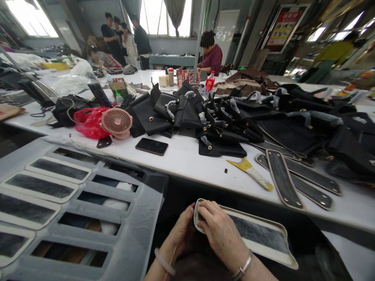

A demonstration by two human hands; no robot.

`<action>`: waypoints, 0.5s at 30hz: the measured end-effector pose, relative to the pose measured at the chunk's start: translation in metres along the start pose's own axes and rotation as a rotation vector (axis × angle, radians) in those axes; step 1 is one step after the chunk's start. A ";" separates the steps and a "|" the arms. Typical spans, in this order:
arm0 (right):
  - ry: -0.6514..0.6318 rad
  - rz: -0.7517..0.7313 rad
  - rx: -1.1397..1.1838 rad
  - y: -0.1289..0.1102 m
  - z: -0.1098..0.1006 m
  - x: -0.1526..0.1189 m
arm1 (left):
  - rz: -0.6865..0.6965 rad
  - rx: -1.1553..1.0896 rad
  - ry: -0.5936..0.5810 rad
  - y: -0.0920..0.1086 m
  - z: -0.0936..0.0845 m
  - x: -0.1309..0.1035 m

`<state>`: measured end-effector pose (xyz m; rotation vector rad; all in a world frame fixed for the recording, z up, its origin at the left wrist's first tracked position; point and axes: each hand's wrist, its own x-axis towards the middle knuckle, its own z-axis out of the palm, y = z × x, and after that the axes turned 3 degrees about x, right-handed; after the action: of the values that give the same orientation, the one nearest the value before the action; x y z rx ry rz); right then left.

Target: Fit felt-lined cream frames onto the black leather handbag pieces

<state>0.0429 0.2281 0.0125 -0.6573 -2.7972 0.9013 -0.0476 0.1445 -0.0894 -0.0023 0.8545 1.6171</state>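
Note:
A long, dark bag-base panel (258,228) with a raised cream rim lies slanted in front of me over my lap. My left hand (182,226) closes around its near-left end, thumb up against the rim. Over the same end, my right hand (221,230) bends its fingers down onto the rim and the inner face. The fingertips are partly hidden, so any small thing between them cannot be made out. Similar cream-rimmed panels (41,185) lie in a row on the grey slotted rack (129,238) to my left.
Across the white table (184,162) lie a phone (151,146), a yellow scraper (252,173) and studded dark strips (284,177). Behind them are a pink fan (117,123), a red plastic bag (89,121) and piled black handbags (190,109). A person (213,54) sits at the far side.

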 end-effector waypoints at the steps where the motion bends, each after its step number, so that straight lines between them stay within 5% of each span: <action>1: 0.012 0.002 0.017 0.000 0.000 -0.001 | -0.002 -0.006 -0.009 0.002 0.002 -0.001; 15: 0.242 -0.003 0.096 0.014 0.014 -0.012 | -0.061 0.016 -0.031 0.013 0.019 -0.011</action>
<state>0.0551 0.2255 -0.0065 -0.6973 -2.5258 0.8836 -0.0475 0.1453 -0.0639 0.0083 0.8357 1.5492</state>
